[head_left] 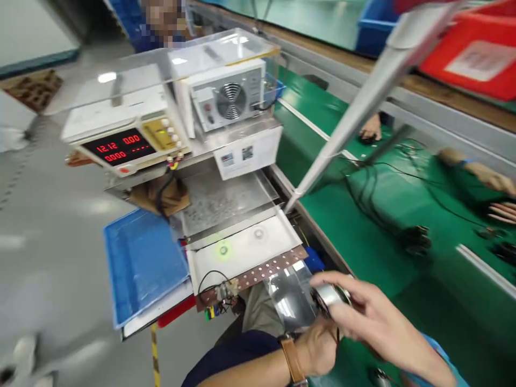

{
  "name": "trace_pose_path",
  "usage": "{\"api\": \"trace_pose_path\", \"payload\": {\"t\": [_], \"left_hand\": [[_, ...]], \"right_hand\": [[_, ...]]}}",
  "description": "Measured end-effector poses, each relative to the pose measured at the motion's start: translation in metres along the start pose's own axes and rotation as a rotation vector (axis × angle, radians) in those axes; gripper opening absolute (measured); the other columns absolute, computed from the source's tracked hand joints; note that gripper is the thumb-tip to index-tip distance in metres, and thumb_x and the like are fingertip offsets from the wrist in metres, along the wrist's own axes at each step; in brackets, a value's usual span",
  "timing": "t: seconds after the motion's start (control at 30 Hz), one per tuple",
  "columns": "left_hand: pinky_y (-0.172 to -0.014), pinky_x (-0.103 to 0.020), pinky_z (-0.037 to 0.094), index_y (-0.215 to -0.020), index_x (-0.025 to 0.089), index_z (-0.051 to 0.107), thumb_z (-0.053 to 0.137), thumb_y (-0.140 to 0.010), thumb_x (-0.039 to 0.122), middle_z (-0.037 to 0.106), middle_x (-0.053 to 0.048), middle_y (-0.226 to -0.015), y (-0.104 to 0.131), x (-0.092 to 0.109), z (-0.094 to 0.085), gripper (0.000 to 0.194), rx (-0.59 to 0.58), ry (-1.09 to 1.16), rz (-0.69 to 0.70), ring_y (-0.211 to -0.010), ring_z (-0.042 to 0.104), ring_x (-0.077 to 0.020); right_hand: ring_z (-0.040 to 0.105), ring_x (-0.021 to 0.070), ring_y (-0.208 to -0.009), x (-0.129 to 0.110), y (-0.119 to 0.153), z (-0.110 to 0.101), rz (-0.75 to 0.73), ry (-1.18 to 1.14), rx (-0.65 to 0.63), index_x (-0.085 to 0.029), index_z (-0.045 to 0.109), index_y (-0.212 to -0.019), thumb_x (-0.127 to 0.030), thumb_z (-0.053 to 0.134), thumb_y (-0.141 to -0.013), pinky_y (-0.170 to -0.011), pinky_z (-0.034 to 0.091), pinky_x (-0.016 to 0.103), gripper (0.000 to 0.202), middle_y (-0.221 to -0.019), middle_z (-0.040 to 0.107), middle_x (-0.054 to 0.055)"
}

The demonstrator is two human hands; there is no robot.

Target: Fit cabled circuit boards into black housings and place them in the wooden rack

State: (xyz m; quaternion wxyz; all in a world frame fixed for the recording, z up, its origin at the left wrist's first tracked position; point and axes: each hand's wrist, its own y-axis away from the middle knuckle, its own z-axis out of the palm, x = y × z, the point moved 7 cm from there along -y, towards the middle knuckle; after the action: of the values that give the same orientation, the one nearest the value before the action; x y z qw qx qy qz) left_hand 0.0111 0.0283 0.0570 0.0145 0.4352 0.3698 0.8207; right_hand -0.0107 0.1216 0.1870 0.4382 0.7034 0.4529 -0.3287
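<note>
White-cased meter, readout lit red, sits at the upper left of the frame; below it lies a blue tray. Nearer the centre, one button on the white panel glows green, so the equipment seems powered. At the lower right, my left grip curls beneath the round metal part; whether it pinches anything I cannot tell. My right grip is closed around that part, so I judge handling under way, the part not yet set down. How much remains, I cannot tell. Farther right, a dark part lies on the green counter.
</note>
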Motion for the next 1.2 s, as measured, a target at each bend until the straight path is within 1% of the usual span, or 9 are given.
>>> {"api": "trace_pose_path", "payload": {"t": [0.13, 0.3, 0.47, 0.63, 0.8, 0.93, 1.0, 1.1, 1.2], "left_hand": [[-0.078, -0.051, 0.056, -0.064, 0.024, 0.058, 0.025, -0.075, 0.095, 0.050, -0.003, -0.048, 0.030, -0.023, -0.056, 0.080, 0.054, 0.258, 0.073, -0.051, 0.059, -0.0227], [-0.044, -0.027, 0.044, -0.071, 0.021, 0.053, 0.068, -0.055, 0.090, 0.036, 0.011, -0.039, 0.093, -0.061, -0.195, 0.072, 0.466, 0.363, 0.046, -0.029, 0.031, -0.0068], [-0.048, -0.027, 0.045, -0.072, 0.020, 0.058, 0.065, -0.055, 0.091, 0.035, 0.011, -0.039, 0.198, -0.107, -0.301, 0.074, 0.883, 0.209, -0.005, -0.035, 0.039, -0.0095], [-0.062, -0.031, 0.051, -0.080, 0.020, 0.068, 0.058, -0.072, 0.084, 0.064, 0.000, -0.061, 0.270, -0.109, -0.345, 0.065, 1.100, -0.243, -0.100, -0.061, 0.062, -0.0201], [-0.067, -0.034, 0.043, -0.067, 0.023, 0.063, 0.047, -0.096, 0.049, 0.064, -0.003, -0.064, 0.267, -0.027, -0.332, 0.043, 1.305, -0.941, 0.195, -0.065, 0.059, -0.0218], [-0.072, -0.036, 0.034, -0.061, 0.020, 0.056, 0.053, -0.093, 0.019, 0.055, -0.002, -0.061, 0.213, 0.031, -0.270, 0.032, 1.059, -1.462, 0.561, -0.067, 0.049, -0.0186], [-0.072, -0.036, 0.033, -0.061, 0.019, 0.055, 0.058, -0.087, 0.018, 0.055, -0.001, -0.061, 0.179, 0.031, -0.238, 0.026, 0.786, -1.560, 0.715, -0.067, 0.047, -0.0178], [-0.067, -0.035, 0.031, -0.058, 0.020, 0.054, 0.065, -0.078, 0.027, 0.055, -0.001, -0.058, 0.137, -0.006, -0.201, 0.025, 0.358, -1.622, 0.804, -0.065, 0.043, -0.0168], [-0.064, -0.034, 0.033, -0.054, 0.020, 0.052, 0.065, -0.082, 0.032, 0.052, 0.000, -0.053, 0.124, -0.035, -0.186, 0.032, 0.222, -1.493, 0.853, -0.061, 0.042, -0.0156]], "right_hand": [[0.069, 0.0251, -0.088, -0.008, -0.130, 0.068, -0.141, 0.419, 0.070, -0.021, 0.066, -0.121, -0.054, 0.057, -0.095, -0.083, 0.051, 0.034, 0.044, -0.100, 0.075, 0.008], [0.069, 0.0241, -0.101, 0.040, -0.243, 0.201, -0.051, 0.624, -0.117, -0.015, 0.067, -0.118, -0.030, 0.067, -0.094, -0.087, 0.052, 0.033, 0.029, -0.109, 0.073, 0.012], [0.067, 0.0209, -0.103, 0.071, -0.272, 0.282, -0.013, 0.642, -0.243, -0.016, 0.063, -0.122, -0.036, 0.064, -0.098, -0.090, 0.057, 0.043, 0.031, -0.121, 0.066, 0.008], [0.063, 0.0246, -0.114, 0.080, -0.275, 0.303, 0.014, 0.585, -0.242, -0.018, 0.061, -0.127, -0.035, 0.064, -0.098, -0.096, 0.055, 0.046, 0.034, -0.133, 0.060, 0.010], [0.047, 0.0344, -0.134, 0.067, -0.263, 0.306, 0.039, 0.408, -0.188, -0.014, 0.053, -0.139, -0.033, 0.064, -0.096, -0.110, 0.041, 0.057, 0.048, -0.146, 0.049, 0.018], [0.057, 0.0322, -0.121, 0.035, -0.213, 0.331, -0.023, 0.121, -0.312, -0.009, 0.062, -0.127, -0.045, 0.047, -0.102, -0.103, 0.046, 0.047, 0.046, -0.127, 0.063, 0.023], [0.067, 0.0238, -0.093, 0.020, -0.181, 0.346, -0.048, -0.041, -0.446, -0.015, 0.066, -0.117, -0.058, 0.032, -0.104, -0.084, 0.055, 0.038, 0.056, -0.100, 0.071, 0.013], [0.057, 0.0144, -0.058, 0.008, -0.148, 0.352, 0.075, -0.524, -0.541, -0.020, 0.062, -0.112, -0.076, 0.035, -0.096, -0.055, 0.048, 0.026, 0.064, -0.073, 0.063, 0.001], [0.028, 0.0067, -0.043, 0.009, -0.140, 0.334, 0.207, -0.856, -0.479, -0.021, 0.056, -0.091, -0.083, 0.053, -0.083, -0.042, 0.026, 0.019, 0.062, -0.057, 0.040, -0.009]]}}
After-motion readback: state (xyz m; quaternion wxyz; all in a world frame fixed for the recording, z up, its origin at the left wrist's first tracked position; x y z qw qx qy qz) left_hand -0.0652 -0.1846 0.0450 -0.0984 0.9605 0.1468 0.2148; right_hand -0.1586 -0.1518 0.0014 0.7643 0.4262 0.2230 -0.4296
